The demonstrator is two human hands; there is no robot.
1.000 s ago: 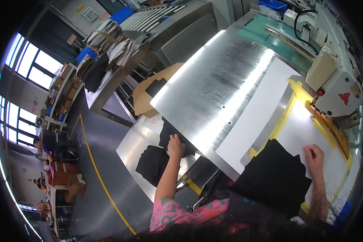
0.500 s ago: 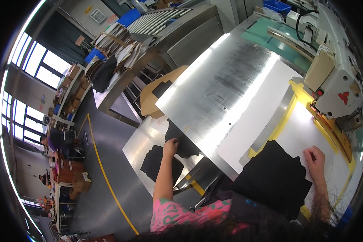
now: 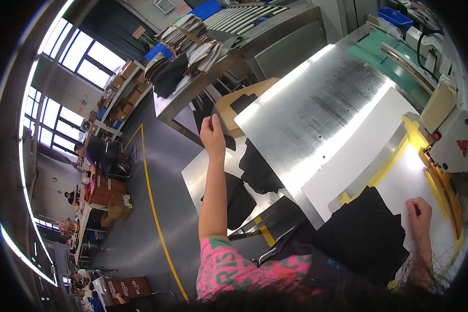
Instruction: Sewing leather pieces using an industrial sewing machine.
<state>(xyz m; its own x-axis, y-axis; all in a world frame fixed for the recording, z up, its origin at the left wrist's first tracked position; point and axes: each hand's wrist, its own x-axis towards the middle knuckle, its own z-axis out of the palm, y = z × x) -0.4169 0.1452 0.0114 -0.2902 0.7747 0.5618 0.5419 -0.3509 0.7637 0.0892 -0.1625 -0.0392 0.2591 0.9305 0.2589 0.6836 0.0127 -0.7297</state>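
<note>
The left hand pinches a black fabric piece, raised beside the steel table edge; the right hand presses, seemingly flat, beside the black fabric stack. The limp piece could snag that edge. Open room lies left, over the floor.

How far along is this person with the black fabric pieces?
Done: a stack of black pieces lies on the white board by the sewing machine, with the right hand resting at its edge. In hand: the left hand lifts one black piece off the side table. Left: more black pieces lie on that table, so the work looks partway through.
</note>
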